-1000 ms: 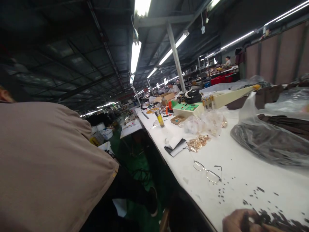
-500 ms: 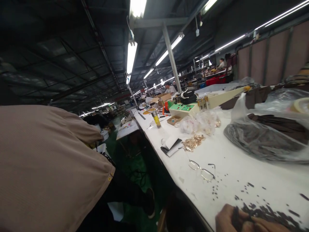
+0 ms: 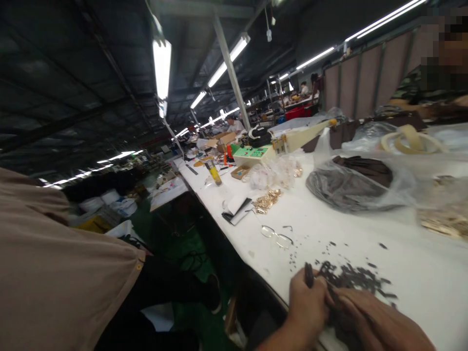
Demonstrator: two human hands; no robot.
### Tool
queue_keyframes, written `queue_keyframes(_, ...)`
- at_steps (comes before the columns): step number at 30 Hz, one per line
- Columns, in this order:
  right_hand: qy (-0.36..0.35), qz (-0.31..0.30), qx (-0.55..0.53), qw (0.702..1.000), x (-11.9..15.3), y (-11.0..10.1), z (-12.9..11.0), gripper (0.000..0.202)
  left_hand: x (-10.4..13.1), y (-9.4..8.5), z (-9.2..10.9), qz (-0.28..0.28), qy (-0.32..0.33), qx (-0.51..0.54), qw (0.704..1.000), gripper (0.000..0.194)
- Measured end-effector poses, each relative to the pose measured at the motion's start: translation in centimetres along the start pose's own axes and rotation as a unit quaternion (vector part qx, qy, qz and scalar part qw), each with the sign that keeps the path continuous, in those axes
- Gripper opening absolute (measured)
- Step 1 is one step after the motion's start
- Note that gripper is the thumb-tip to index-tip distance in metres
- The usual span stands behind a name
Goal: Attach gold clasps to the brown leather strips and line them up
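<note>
More of both hands shows now: the left hand (image 3: 309, 303) curls tight around a dark, narrow strip (image 3: 309, 276), just left of the loose heap of small black pieces (image 3: 354, 278). The right hand (image 3: 380, 319) (grip: I can't tell) is close by; handling seems mid-course.

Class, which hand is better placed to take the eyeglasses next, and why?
Probably the left hand: it is nearer the eyeglasses, though gripping a dark piece. The right hand lies farther right.
</note>
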State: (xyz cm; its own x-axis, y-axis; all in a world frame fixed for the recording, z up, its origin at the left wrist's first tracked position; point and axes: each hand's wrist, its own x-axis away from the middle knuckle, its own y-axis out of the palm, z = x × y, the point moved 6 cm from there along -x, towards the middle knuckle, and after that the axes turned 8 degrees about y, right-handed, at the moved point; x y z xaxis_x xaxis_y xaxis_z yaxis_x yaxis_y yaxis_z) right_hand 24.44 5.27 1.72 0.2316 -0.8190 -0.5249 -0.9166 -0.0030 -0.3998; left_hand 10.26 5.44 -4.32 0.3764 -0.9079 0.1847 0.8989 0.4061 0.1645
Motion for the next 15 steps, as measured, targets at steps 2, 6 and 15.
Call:
queue_keyframes(2,0.07,0.004,0.016,0.997,-0.6,-0.9,0.1,0.025,-0.1,0.7,1.0,-0.058,0.01,-0.023,0.998,0.042)
queue_keyframes(6,0.2,0.074,0.008,0.977,-1.5,-2.6,1.5,0.031,-0.5,1.1,2.0,-0.1,0.029,-0.033,0.994,0.05)
queue_keyframes(15,0.268,0.064,-0.051,0.96,-1.6,-2.4,2.2,0.035,-0.4,1.3,2.0,-0.118,0.05,-0.058,0.99,0.034)
